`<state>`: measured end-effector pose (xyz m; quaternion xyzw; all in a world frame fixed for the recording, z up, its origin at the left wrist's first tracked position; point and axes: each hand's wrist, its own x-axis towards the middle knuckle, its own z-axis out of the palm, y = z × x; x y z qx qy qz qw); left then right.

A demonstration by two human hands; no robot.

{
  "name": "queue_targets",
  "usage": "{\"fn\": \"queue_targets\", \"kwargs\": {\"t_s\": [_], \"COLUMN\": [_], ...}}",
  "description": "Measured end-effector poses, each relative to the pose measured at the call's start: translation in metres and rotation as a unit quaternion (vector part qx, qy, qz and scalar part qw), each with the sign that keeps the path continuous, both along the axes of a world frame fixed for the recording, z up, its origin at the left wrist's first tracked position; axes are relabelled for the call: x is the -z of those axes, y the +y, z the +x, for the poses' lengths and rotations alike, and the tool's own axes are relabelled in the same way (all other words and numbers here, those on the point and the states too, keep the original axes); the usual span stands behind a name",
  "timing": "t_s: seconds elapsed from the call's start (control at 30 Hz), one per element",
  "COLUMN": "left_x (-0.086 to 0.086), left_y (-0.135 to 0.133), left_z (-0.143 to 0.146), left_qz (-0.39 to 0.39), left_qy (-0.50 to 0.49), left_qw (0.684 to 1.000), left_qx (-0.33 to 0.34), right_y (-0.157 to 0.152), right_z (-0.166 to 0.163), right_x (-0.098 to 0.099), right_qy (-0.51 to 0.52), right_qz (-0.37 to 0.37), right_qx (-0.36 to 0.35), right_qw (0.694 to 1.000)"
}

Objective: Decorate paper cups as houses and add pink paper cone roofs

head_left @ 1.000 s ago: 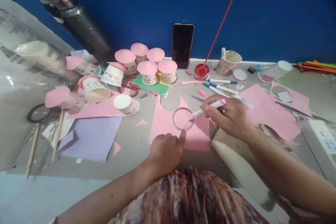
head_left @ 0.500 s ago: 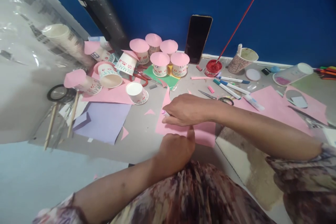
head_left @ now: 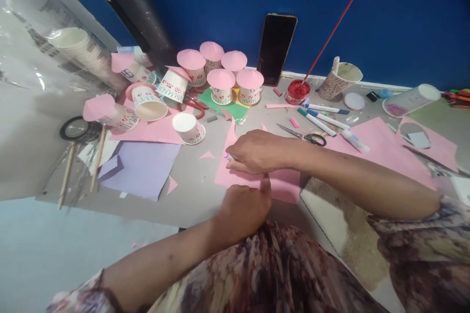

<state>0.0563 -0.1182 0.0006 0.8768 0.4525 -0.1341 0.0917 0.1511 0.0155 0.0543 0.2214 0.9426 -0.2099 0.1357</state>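
My right hand [head_left: 255, 151] is closed around a small white stick with a pink-purple end [head_left: 227, 156]. Most of the stick is hidden by my fingers, so I cannot tell its exact kind. Under this hand lies a sheet of pink paper [head_left: 288, 188] with a pointed corner at its upper left. At the sheet's near edge is my left hand [head_left: 246, 205], one digit pressed on the paper and the others folded in. Small pink scraps [head_left: 207, 155] lie to the left, near a decorated white paper cup [head_left: 188, 128] standing upside down.
Behind my hands, several cups with pink cone roofs [head_left: 221, 79] stand near a phone [head_left: 277, 49]. Scissors [head_left: 293, 132], markers [head_left: 319, 122] and a red pot [head_left: 298, 93] lie to the right. Purple paper [head_left: 143, 166] and wooden sticks [head_left: 67, 176] are at left.
The whole view has shifted slightly, with the things on the table appearing a little further up and left. Both hands keep nearly the same pose on the pink paper.
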Motion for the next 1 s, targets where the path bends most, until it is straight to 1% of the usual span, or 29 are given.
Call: {"fn": "queue_targets", "kwargs": {"t_s": [0.1, 0.3, 0.4, 0.53, 0.63, 0.8, 0.9, 0.97, 1.0], "left_x": [-0.001, -0.004, -0.006, -0.008, -0.008, -0.009, -0.010, -0.011, -0.011], "left_y": [0.001, 0.002, 0.003, 0.004, 0.005, 0.006, 0.005, 0.007, 0.008], "left_z": [0.002, 0.004, 0.005, 0.005, 0.004, 0.005, 0.005, 0.003, 0.002], "left_qz": [-0.019, -0.070, -0.085, -0.102, -0.117, -0.126, -0.134, -0.139, -0.140], "left_qy": [0.005, 0.020, 0.020, 0.015, 0.008, 0.013, 0.018, 0.020, 0.020], "left_qw": [1.000, 0.997, 0.995, 0.994, 0.992, 0.991, 0.989, 0.988, 0.988], "left_qx": [-0.012, -0.037, -0.042, -0.046, -0.045, -0.052, -0.058, -0.059, -0.059], "right_y": [0.006, 0.028, 0.036, 0.044, 0.048, 0.050, 0.043, 0.033, 0.027], "right_z": [0.001, 0.009, 0.019, 0.037, 0.052, 0.076, 0.092, 0.105, 0.113], "right_x": [0.004, 0.021, 0.025, 0.027, 0.031, 0.038, 0.036, 0.032, 0.029], "right_qy": [0.034, 0.098, 0.133, 0.164, 0.184, 0.214, 0.209, 0.229, 0.253], "right_qz": [0.005, 0.031, 0.040, 0.019, 0.010, -0.002, 0.004, 0.014, 0.020], "right_qx": [0.022, 0.071, 0.110, 0.182, 0.221, 0.288, 0.329, 0.379, 0.411], "right_qw": [0.999, 0.992, 0.984, 0.969, 0.958, 0.933, 0.921, 0.897, 0.875]}}
